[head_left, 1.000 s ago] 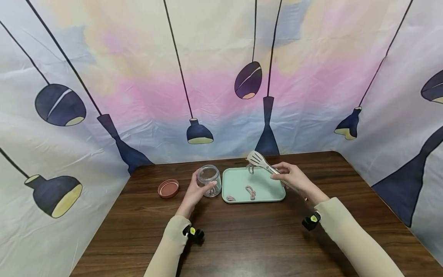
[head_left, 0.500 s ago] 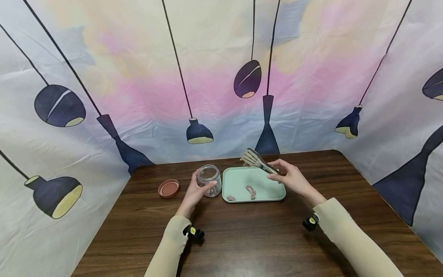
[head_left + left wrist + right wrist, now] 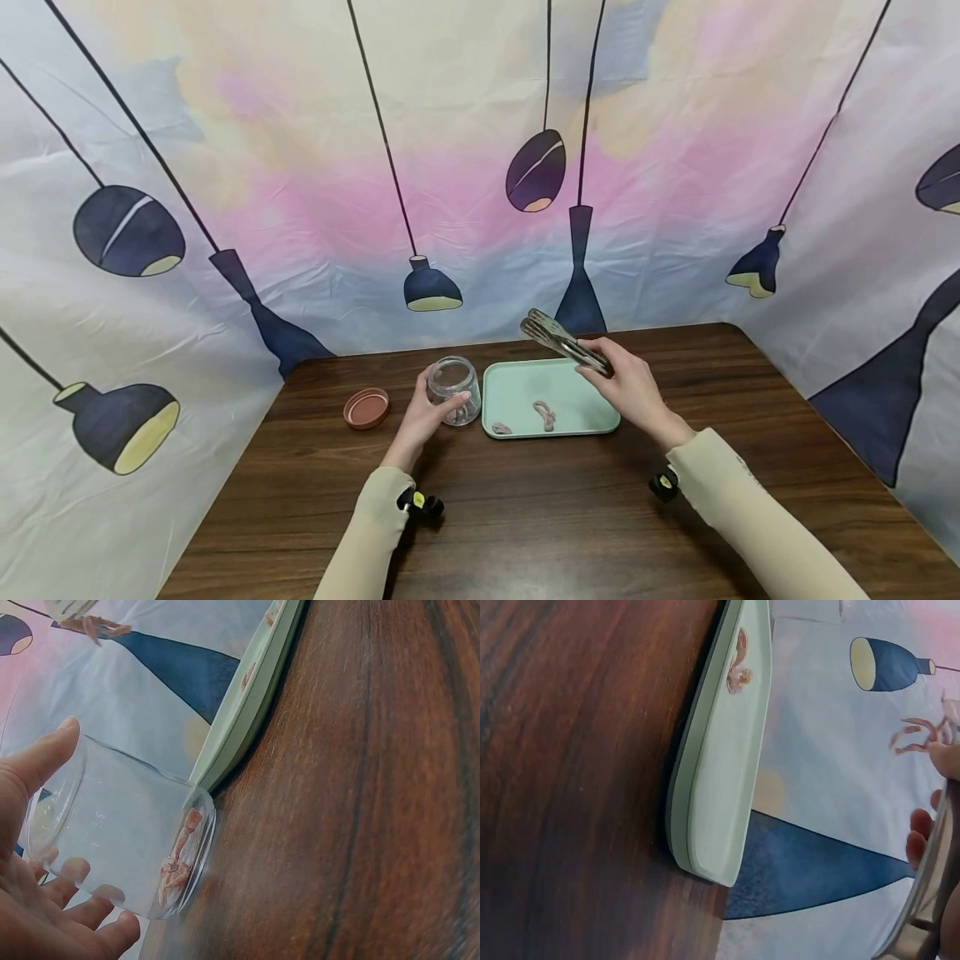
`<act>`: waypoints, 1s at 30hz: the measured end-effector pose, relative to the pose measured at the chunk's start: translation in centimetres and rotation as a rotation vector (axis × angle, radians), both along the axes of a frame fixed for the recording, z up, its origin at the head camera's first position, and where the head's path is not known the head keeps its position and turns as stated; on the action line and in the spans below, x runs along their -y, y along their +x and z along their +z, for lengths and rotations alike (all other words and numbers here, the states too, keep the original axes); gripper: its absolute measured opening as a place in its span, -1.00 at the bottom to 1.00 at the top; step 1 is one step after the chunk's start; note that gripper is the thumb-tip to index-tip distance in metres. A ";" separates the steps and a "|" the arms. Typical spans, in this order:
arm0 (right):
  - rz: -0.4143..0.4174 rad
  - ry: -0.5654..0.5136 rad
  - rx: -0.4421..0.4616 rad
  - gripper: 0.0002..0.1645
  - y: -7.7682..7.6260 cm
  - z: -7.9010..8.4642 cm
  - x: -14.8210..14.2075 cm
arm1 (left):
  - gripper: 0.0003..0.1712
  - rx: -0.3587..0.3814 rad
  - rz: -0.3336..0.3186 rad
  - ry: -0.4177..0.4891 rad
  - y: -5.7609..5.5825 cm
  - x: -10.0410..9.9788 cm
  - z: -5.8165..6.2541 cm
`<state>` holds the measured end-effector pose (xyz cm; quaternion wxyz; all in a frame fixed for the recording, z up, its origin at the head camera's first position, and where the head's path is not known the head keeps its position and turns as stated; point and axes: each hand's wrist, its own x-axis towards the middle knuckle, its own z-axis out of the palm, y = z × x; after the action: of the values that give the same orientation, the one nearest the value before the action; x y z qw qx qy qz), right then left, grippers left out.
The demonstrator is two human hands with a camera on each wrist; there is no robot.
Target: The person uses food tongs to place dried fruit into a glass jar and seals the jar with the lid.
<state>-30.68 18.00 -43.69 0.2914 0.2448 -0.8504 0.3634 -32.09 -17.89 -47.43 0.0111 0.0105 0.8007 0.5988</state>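
My left hand [image 3: 414,427] grips a clear, lidless jar [image 3: 459,408] standing upright on the table. Stringy pinkish pieces [image 3: 177,862] lie at the jar's bottom in the left wrist view. Metal tongs [image 3: 561,342] are held in my right hand [image 3: 632,387], above the far side of a pale green tray [image 3: 581,396]. Between the tongs' tips dangles another pinkish, tentacle-like piece [image 3: 101,628], also seen in the right wrist view; the head view barely shows it. Two similar pieces rest on the tray, one near its middle [image 3: 544,415] and one at the front left corner [image 3: 501,428].
To the left of the jar, a round reddish-brown lid [image 3: 366,408] lies on the dark wooden table [image 3: 540,508]. The tray's left edge is close beside the jar. A cloth backdrop [image 3: 480,167] with painted lamps hangs behind the table's far edge.
My right hand has lifted the tongs slightly and moved them left, turning them so their tips tilt upward. The left hand and jar have stayed in place.
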 end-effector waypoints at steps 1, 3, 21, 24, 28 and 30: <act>-0.008 0.006 -0.037 -0.50 0.0 0.0 0.0 | 0.15 0.001 -0.001 0.002 0.0 0.0 0.0; -0.030 0.019 -0.098 -0.49 -0.1 0.0 -0.1 | 0.15 0.000 -0.001 0.004 0.0 -0.1 0.0; -0.076 0.092 -0.222 -0.46 -0.1 0.0 -0.2 | 0.14 -0.015 0.012 0.003 0.0 0.0 -0.2; 0.012 -0.029 0.005 -0.49 0.3 0.2 -0.1 | 0.14 -0.014 0.011 0.004 0.0 0.1 -0.2; 0.061 -0.195 0.354 -0.53 0.5 0.2 -0.2 | 0.13 -0.017 0.015 0.005 0.1 0.0 -0.1; 0.051 -0.198 0.420 -0.53 0.5 0.1 -0.3 | 0.13 -0.018 0.013 0.002 0.1 0.0 -0.1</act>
<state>-30.20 18.34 -43.62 0.1211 0.1555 -0.8460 0.4954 -32.00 -17.93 -47.58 -0.0002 0.0106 0.8003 0.5995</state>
